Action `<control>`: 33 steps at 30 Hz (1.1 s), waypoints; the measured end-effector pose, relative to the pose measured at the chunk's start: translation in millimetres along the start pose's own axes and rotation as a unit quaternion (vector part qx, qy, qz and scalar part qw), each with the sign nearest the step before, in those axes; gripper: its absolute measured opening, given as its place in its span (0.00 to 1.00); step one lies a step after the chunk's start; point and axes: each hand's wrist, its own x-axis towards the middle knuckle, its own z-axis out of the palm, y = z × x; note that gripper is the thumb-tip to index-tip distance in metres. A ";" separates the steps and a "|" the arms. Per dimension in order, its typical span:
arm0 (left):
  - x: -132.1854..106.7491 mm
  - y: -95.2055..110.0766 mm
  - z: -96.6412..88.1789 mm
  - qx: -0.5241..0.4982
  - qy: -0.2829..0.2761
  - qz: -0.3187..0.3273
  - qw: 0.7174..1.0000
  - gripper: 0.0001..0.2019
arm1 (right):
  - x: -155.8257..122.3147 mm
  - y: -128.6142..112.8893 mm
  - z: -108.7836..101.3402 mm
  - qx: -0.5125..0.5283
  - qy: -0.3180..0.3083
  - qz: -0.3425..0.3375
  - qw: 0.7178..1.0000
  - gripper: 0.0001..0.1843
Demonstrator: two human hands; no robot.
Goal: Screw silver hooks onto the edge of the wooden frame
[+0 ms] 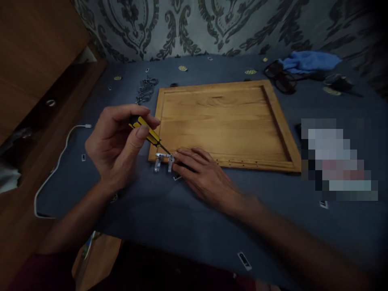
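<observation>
My left hand (118, 141) is closed round the yellow-and-black handle of a screwdriver (150, 131). The thin shaft slants down to the right, its tip at a small silver metal fitting (163, 157) with two prongs hanging over the near edge of a framed wooden panel (212, 117). My right hand (209, 178) lies over that edge with its fingers stretched out, the fingertips beside the fitting and close to the screwdriver tip. Whether they touch the fitting or a screw I cannot tell. Small dark holes run along the frame's near strip, to the right of my right hand.
Several small metal hook-like pieces (146, 89) lie in a heap behind the panel's left corner. A white cable (59, 161) curves across the left side. Dark glasses (281, 79) and a blue cloth (311, 61) lie at the back right; a blurred-out object (336, 161) is at right.
</observation>
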 end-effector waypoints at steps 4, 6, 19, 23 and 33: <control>-1.8 0.1 3.3 0.012 -0.007 -0.002 1.000 0.08 | -0.7 0.5 1.6 0.007 -0.009 0.006 1.000 0.18; -2.0 1.7 4.5 -0.004 -0.003 -0.003 1.000 0.08 | -0.9 0.9 2.9 0.010 -0.003 0.004 1.000 0.18; -3.0 4.9 2.4 -0.020 -0.012 -0.015 1.000 0.08 | -1.8 3.2 5.7 -0.010 0.016 -0.006 1.000 0.18; -4.5 5.8 3.2 0.003 -0.005 -0.011 1.000 0.08 | -1.2 2.7 4.9 -0.008 0.008 -0.006 1.000 0.19; -5.8 3.1 4.5 0.028 -0.015 0.002 0.999 0.07 | -0.3 2.4 3.0 0.010 0.006 0.000 1.000 0.19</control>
